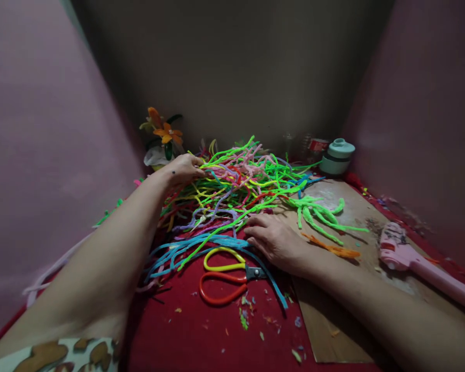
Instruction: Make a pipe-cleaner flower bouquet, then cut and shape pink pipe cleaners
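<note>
— Where are the hands?
— The left hand (184, 169) reaches into the far side of the pipe cleaner pile (232, 191) on the red surface (201, 341), fingers curled around strands. The right hand (273, 240) lies flat, fingers spread, beside the scissors (227, 279).

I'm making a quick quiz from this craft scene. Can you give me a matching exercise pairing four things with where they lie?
Things:
1. pink plastic glue gun
2. scissors with one yellow and one orange handle loop
3. orange artificial flower
4. pale green lidded round container

Places:
A. on the red cloth, just in front of the right hand
B. far left, behind the left hand
C. far right edge, on the brown cardboard sheet
D. at the back right, past the tangled heap of coloured pipe cleaners

Pairs: 1-C, 2-A, 3-B, 4-D
</note>
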